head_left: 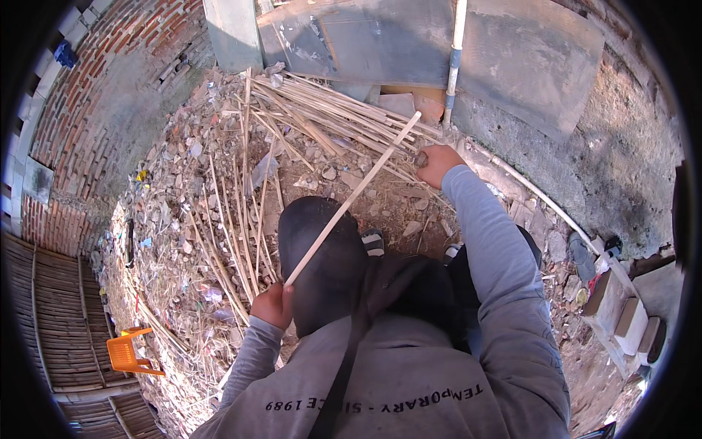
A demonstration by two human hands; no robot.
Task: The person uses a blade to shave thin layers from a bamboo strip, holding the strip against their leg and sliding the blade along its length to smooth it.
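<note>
Fingers [272, 301] of the left hand [272, 306] curled shut around the near end of a long pale bamboo strip [352, 196], down by the knee, so that end stays anchored low. Strip slanting up and away across the dark trouser leg [322, 256] toward the heap, far end ending above the right hand [437, 164]. Right-hand fingers closed on something small and dark [421, 158], too small to identify, just beside the strip rather than clearly on it. Right arm in grey sleeve [497, 271] stretched out to reach that far. Beyond, loose bundle of similar strips [329, 121] fanned over rubble ground [183, 219], within reach. Orange plastic stool [126, 353] well apart, lower left, by the brick wall [95, 88].
</note>
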